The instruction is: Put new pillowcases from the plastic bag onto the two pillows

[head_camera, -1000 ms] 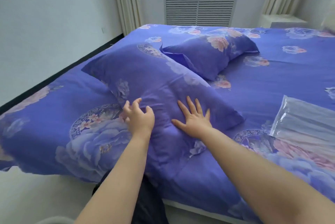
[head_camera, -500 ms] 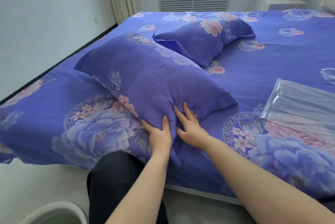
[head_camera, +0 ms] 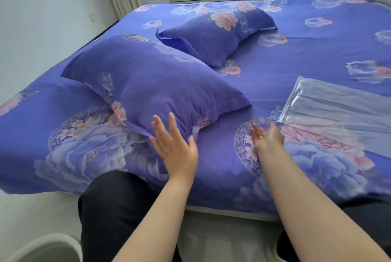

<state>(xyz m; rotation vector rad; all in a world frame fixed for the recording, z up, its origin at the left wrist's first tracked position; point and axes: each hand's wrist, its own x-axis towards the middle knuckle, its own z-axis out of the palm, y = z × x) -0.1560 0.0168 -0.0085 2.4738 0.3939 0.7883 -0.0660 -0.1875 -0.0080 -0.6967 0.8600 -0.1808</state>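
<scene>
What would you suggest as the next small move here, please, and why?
Probably reach the right hand on to the plastic bag and pick it up: both pillows, the near pillow and far pillow, already look covered, and both hands are open.

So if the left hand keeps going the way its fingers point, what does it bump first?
Probably the near pillow: the left hand points its straight fingers at that pillow's front corner, though depth is hard to judge.
</scene>
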